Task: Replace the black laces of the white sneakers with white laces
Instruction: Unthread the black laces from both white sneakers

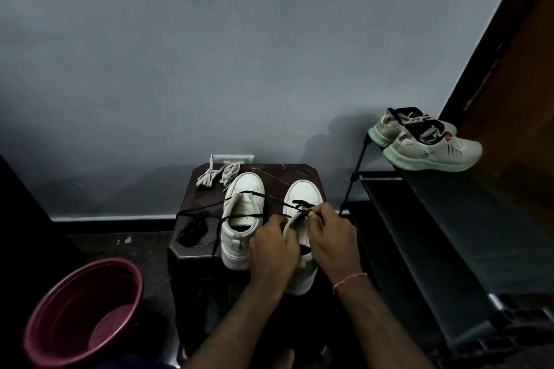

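While left hand [274, 249] grips smooth white sneaker [302, 192], right hand [329, 237] pinches flat black lace [301, 204], limp white laces [217, 178] coiled behind

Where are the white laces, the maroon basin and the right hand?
white laces [229, 172]: head view, on the coiled right bundle.
maroon basin [69, 308]: head view, on the inner wall.
right hand [332, 237]: head view, on the back of the hand.

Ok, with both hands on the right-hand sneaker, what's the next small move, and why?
Probably draw the black lace out through the next eyelet: the right hand pinches it over the right-hand sneaker, the left hand holds that shoe, and black lace crosses its front. The white laces wait at the back of the stool.
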Demonstrator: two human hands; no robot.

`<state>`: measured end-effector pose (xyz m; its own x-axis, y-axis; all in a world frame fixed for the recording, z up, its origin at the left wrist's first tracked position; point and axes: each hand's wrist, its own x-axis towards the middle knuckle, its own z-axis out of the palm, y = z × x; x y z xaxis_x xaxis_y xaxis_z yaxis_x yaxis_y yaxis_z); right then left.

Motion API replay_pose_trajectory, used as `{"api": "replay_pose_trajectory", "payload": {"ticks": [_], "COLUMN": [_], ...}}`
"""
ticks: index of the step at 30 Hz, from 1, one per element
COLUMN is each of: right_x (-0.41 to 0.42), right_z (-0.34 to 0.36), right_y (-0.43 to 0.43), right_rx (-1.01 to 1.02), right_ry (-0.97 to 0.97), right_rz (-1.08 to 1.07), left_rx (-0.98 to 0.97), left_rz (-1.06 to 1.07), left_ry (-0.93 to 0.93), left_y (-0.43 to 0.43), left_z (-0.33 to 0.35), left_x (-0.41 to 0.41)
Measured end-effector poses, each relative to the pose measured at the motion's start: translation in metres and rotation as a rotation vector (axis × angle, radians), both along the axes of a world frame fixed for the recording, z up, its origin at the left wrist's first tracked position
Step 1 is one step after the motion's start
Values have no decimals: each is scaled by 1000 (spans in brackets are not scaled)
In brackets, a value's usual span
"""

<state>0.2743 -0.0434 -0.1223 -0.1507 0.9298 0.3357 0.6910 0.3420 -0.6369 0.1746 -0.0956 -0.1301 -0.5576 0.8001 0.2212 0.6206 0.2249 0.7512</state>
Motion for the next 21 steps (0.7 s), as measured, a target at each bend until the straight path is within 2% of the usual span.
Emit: {"api": "replay_pose_trajectory", "payload": {"ticks": [4, 7, 9, 12, 14, 15, 19, 21], "right_x": [-2, -4, -4, -3, -3, -3, 0, 2], "right_z": [2, 10, 17, 22, 24, 25, 24, 26], "right_y": [5, 10, 9, 10, 8, 8, 15, 20], "right_rx": [-162, -281, -245, 72, 120, 116, 125, 147], "right_ry": [301, 358, 273, -104, -334, -386, -365, -270], "right_rz": [-178, -157, -4, 212, 241, 225, 242, 228], "left_rx": [19, 30, 41, 80, 57, 31, -31, -38], "left_rz": [45, 60, 49, 3, -40, -58, -73, -64], "left_ry": [-97, -108, -82, -26, 47, 79, 131, 132], "left_y": [1, 1, 1, 2, 4, 4, 3, 5], "left_z": [-1, 2, 2, 3, 4, 5, 5, 6], "left_x": [2, 2, 1, -1, -1, -1, -3, -4]}}
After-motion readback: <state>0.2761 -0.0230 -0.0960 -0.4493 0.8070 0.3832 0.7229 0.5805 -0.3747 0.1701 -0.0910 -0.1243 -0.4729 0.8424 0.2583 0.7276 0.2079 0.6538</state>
